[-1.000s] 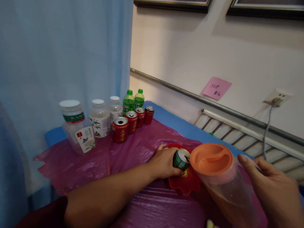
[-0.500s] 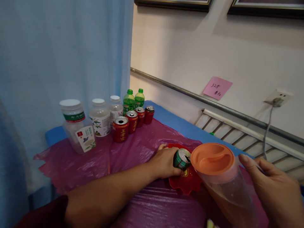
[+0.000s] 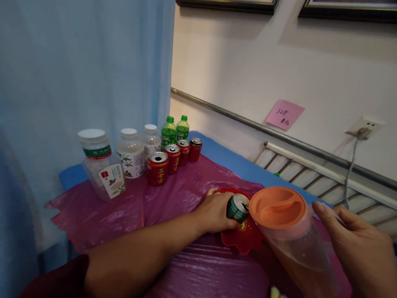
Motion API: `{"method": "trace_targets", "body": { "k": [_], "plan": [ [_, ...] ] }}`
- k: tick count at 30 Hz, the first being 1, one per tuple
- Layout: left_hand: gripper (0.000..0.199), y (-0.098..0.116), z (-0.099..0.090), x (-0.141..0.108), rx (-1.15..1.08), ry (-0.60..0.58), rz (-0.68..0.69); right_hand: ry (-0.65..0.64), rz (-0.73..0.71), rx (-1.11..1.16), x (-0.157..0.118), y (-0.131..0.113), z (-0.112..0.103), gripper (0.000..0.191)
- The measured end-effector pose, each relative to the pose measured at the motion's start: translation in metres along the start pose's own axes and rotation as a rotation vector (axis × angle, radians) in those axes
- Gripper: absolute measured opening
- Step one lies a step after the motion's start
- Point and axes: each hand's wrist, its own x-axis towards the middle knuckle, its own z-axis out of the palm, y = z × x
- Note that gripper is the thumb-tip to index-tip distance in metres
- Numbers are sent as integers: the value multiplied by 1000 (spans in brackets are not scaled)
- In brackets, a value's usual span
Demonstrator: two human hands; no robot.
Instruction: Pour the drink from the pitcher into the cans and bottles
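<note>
My left hand (image 3: 217,211) is wrapped round a green drink can (image 3: 238,209), which tilts to the right over a red scalloped plate (image 3: 245,242). In my right hand (image 3: 356,244) is the handle of a clear plastic pitcher (image 3: 300,256) with an orange lid (image 3: 278,207). The pitcher leans toward the can, and pale brownish liquid shows inside it. Its lid edge is right beside the can's opened top; whether they touch I cannot tell. The pitcher's base is out of sight at the bottom.
Several red cans (image 3: 158,169) stand in a row on the purple plastic sheet (image 3: 186,265). Behind them are two green bottles (image 3: 169,133) and white-capped jars (image 3: 101,169). A blue curtain (image 3: 87,62) borders the left; a radiator (image 3: 297,174) is beyond the table.
Both hands, the can and the pitcher hold nearly the same positions as before. Only a very slight shift of the view shows.
</note>
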Motion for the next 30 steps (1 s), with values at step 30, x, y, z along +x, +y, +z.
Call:
{"method": "trace_targets", "body": {
  "k": [30],
  "plan": [
    [60, 3, -9, -1, 22, 16, -5, -28, -70, 40, 8, -3, 8, 58]
  ]
}}
